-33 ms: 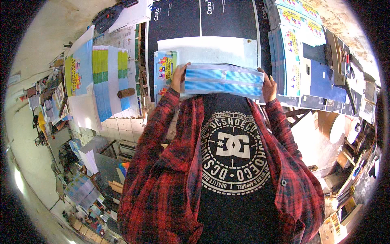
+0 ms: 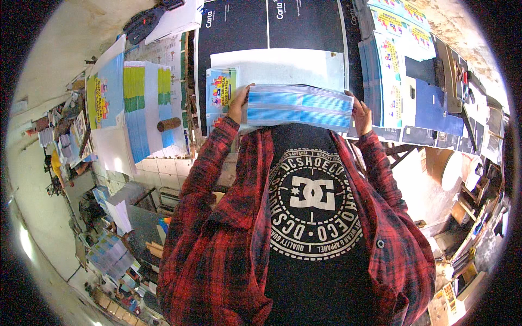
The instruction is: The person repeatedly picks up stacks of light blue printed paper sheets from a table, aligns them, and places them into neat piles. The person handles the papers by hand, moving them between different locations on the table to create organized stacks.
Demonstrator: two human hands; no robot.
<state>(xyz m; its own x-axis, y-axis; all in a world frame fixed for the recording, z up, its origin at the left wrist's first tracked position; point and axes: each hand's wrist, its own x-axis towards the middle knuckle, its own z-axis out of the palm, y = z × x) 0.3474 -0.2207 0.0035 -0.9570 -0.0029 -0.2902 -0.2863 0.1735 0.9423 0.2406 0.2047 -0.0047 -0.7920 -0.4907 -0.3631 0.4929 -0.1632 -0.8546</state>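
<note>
A thick stack of blue and white printed sheets (image 2: 299, 106) stands close to my chest, its layered edge facing me. At its left end my left hand (image 2: 239, 103) is closed round the side, with fingertips partly hidden behind the paper. My right hand (image 2: 361, 113) grips the opposite end, its fingers bent over the upper corner. Under and beyond the stack lies a pale sheet (image 2: 277, 61). Just left of my left hand is a blue and yellow printed booklet cover (image 2: 221, 89).
Large black boards (image 2: 236, 27) cover the far table. A fanned pile of printed sheets (image 2: 149, 108) with a brown cylinder (image 2: 168, 124) on it sits to the left. More printed stacks (image 2: 389, 81) stand at right, beside a dark blue panel (image 2: 435, 111). A black tool (image 2: 147, 24) lies far left.
My right hand and sleeve have shifted very slightly at the stack's right end. The stack and my left hand look almost the same.
</note>
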